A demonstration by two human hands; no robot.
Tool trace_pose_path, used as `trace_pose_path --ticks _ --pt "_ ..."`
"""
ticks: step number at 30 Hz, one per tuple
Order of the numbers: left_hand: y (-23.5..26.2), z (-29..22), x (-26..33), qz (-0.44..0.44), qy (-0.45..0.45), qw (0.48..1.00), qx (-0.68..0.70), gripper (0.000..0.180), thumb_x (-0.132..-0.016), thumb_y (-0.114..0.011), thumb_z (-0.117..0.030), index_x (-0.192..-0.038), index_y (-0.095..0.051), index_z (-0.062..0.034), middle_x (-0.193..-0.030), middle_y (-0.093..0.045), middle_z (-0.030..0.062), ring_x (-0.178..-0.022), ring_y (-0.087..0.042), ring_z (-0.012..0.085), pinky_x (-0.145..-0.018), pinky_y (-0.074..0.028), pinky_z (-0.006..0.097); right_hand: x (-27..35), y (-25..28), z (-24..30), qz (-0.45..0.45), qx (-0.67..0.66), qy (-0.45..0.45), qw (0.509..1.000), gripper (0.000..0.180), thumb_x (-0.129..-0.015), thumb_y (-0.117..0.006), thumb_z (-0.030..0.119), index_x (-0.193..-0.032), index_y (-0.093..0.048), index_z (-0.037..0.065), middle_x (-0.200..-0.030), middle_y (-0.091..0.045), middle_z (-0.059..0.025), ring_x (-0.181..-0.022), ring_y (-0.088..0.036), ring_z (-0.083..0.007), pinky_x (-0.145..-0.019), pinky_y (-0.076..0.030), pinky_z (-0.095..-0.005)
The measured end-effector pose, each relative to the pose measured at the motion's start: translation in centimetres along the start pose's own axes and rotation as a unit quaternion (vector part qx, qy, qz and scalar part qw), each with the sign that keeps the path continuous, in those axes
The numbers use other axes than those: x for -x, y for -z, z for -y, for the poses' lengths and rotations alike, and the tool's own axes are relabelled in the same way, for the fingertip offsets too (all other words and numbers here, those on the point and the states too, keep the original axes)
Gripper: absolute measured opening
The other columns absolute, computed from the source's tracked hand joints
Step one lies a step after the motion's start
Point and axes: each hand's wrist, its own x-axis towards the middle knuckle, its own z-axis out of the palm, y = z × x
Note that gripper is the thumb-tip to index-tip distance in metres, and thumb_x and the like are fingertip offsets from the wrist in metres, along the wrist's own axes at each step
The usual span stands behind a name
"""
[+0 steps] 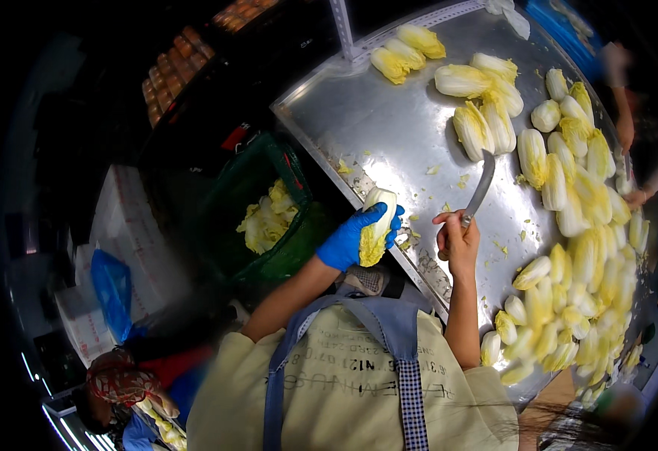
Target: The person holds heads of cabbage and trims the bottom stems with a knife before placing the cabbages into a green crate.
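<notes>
My left hand (351, 239), in a blue glove, is wrapped round a napa cabbage (378, 225) at the near edge of the metal table (426, 180). The cabbage stands roughly upright, its white end up and yellow leaves below. Bare, my right hand (458, 242) grips the handle of a curved knife (481, 185). The blade points up and away over the table, apart from the cabbage in my left hand. Most of the handle is hidden by my fingers.
Several cabbages (473, 129) lie on the far side, with a large heap (584, 278) along the right. Left of the table stands a green bin (299, 188) holding loose leaves (267, 218). White boxes (122, 225) are farther left. Another person's arm (623, 124) reaches in at the right.
</notes>
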Motion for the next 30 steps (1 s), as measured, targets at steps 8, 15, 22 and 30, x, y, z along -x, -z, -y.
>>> trace_pose_path --ticks 8,15,22,30 --pt "-0.8 1.3 -1.6 -0.060 -0.144 0.985 -0.071 0.056 -0.085 -0.055 -0.041 -0.124 -0.040 -0.0048 -0.110 -0.054 0.0128 -0.100 -0.054 0.0247 -0.087 -0.044 0.036 2.1 -3.8 -1.8 0.083 0.015 -0.014 0.996 0.051 -0.065 -0.077 0.012 -0.106 -0.048 0.001 -0.100 -0.056 -0.0082 -0.077 -0.052 -0.0096 -0.068 -0.044 -0.0227" --pt "0.7 1.5 -1.2 -0.094 -0.202 0.650 -0.727 0.044 -0.096 -0.034 -0.028 -0.131 -0.032 -0.0021 -0.121 -0.048 0.0127 -0.107 -0.050 0.0223 -0.095 -0.039 0.034 2.2 -4.0 -2.5 0.036 0.024 -0.002 0.999 0.055 -0.069 -0.076 0.019 -0.110 -0.047 -0.003 -0.101 -0.056 -0.0093 -0.090 -0.055 -0.0143 -0.079 -0.044 -0.0268" --pt "-2.4 0.6 -1.8 -0.065 -0.024 0.957 -0.283 0.042 -0.094 -0.034 -0.030 -0.128 -0.040 -0.0051 -0.117 -0.050 0.0141 -0.104 -0.051 0.0228 -0.090 -0.041 0.036 1.9 8.8 -3.7 -0.239 -0.134 0.041 0.961 0.039 -0.070 -0.074 0.023 -0.096 -0.054 0.002 -0.082 -0.057 -0.0051 -0.069 -0.054 -0.0126 -0.063 -0.044 -0.0265" --pt "-0.1 1.2 -2.1 -0.130 0.011 0.951 -0.282 0.033 -0.089 -0.049 -0.024 -0.116 -0.050 -0.0050 -0.101 -0.059 0.0083 -0.089 -0.057 0.0171 -0.078 -0.046 0.031 13.6 32.0 0.2 -0.673 0.186 0.071 0.712 0.034 -0.073 -0.071 0.028 -0.069 -0.046 0.005 -0.059 -0.044 -0.0015 -0.049 -0.039 -0.0139 -0.045 -0.034 -0.0297"
